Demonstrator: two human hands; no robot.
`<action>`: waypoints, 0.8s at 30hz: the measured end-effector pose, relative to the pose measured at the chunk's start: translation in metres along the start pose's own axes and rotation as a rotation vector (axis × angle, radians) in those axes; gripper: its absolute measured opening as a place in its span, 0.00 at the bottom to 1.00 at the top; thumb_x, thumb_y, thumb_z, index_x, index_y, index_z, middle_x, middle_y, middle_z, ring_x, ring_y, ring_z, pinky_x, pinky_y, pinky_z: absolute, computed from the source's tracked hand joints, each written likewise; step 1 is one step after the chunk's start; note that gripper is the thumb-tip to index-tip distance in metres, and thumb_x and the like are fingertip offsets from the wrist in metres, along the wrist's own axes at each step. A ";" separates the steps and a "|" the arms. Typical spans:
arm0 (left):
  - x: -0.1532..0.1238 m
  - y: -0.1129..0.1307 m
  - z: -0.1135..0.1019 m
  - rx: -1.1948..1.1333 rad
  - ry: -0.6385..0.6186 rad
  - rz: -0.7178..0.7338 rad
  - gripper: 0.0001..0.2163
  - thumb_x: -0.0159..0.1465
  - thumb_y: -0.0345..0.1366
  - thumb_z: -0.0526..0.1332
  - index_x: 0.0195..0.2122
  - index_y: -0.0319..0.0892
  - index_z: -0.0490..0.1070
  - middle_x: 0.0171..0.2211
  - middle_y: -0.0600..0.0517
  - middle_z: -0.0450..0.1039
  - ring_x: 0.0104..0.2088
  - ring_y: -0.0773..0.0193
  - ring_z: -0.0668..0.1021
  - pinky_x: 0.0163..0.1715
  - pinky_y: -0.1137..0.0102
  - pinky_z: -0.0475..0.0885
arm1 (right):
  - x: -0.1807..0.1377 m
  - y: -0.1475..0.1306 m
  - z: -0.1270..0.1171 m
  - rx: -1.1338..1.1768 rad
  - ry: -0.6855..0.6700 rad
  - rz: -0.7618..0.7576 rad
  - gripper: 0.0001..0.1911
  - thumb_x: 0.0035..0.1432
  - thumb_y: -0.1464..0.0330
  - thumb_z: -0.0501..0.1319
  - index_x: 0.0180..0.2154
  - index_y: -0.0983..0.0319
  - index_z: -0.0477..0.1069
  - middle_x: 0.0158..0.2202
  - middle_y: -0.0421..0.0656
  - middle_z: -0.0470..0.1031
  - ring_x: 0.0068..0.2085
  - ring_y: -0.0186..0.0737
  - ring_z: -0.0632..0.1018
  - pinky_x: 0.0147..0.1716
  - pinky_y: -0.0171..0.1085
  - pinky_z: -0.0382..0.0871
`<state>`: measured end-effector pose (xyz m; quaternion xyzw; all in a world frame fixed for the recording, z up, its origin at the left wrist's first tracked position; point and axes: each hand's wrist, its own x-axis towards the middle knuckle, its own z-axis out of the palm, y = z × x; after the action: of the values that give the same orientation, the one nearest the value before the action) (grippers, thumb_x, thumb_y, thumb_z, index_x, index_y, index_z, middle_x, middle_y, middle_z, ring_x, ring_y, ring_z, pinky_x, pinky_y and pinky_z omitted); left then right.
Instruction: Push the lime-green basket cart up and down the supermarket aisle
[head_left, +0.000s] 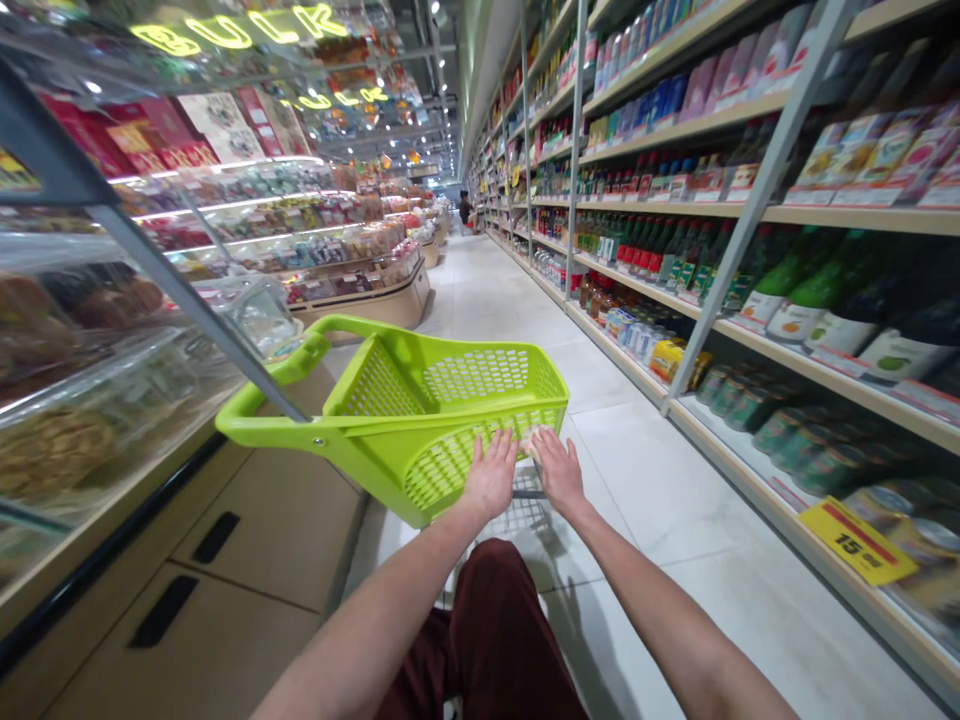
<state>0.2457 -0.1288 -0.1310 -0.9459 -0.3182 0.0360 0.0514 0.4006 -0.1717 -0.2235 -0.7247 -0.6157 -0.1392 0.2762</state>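
Note:
A lime-green shopping cart basket (375, 432) with perforated walls stands before me, its looped handle (251, 425) toward the left. Against its near side wall lies my left hand (492, 474), fingers stretched out and apart. Close beside it, my right hand (559, 468) is at the basket's right end, its fingers also extended. A small pale patch (527, 438) shows between the fingertips of both hands; I cannot make out what it is. The inside of the basket is only partly visible. Under the hands, part of the cart's grey lower frame (529, 493) shows.
Shelves (750, 215) of bottles and cans run along the right, with a yellow price tag (859, 540) low down. Packaged goods fill bulk displays (330, 215) on the left, above a drawer cabinet (247, 570). A pale tiled aisle (480, 280) leads to a distant person (465, 210).

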 end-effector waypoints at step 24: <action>-0.002 -0.008 0.003 -0.006 0.063 -0.016 0.29 0.55 0.29 0.48 0.60 0.36 0.47 0.63 0.45 0.37 0.63 0.55 0.43 0.59 0.49 0.39 | 0.038 -0.004 -0.030 0.086 0.295 0.214 0.29 0.52 0.77 0.45 0.57 0.62 0.55 0.61 0.48 0.50 0.62 0.42 0.50 0.56 0.47 0.50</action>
<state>0.2390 -0.1230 -0.1329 -0.9442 -0.3241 0.0049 0.0591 0.4084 -0.1571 -0.1780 -0.7454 -0.4931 -0.1875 0.4075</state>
